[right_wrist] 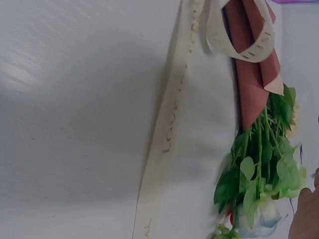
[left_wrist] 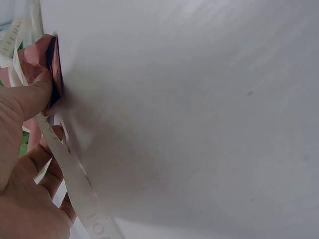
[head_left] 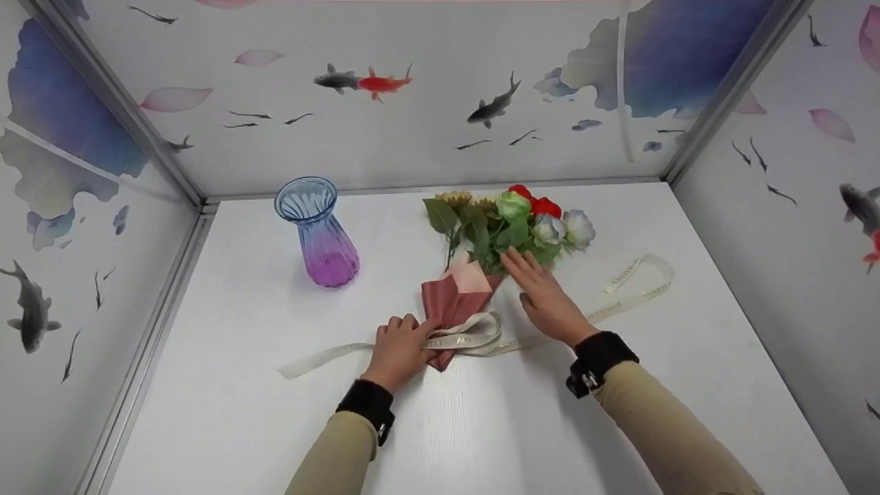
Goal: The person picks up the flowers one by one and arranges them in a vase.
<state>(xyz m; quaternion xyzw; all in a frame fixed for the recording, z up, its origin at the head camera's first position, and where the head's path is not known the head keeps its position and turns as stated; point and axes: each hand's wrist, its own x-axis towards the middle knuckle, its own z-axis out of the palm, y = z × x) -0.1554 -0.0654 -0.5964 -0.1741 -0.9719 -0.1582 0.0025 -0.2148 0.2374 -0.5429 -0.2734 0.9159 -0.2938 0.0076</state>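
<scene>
A bouquet of artificial-looking flowers [head_left: 512,206] in red, pale green, pale blue and yellow lies on the white table. Dusty-red wrapping paper [head_left: 450,299] surrounds its stems. My left hand [head_left: 399,352] grips the lower wrapping; in the left wrist view its thumb [left_wrist: 37,97] presses the paper and the ribbon. The cream ribbon [head_left: 474,339], printed with lettering, makes a loop over the wrapping, and its tails run out to both sides. Over the right side of the bouquet, my right hand [head_left: 550,302] has extended fingers near the leaves. Whether those fingertips touch the leaves, I cannot tell.
To the left of the bouquet stands a fluted glass vase [head_left: 323,240], blue at the top and purple at the base. Printed panels with fish and petals wall the table [head_left: 234,385] at the back and both sides. One ribbon tail [head_left: 639,295] curls at the right.
</scene>
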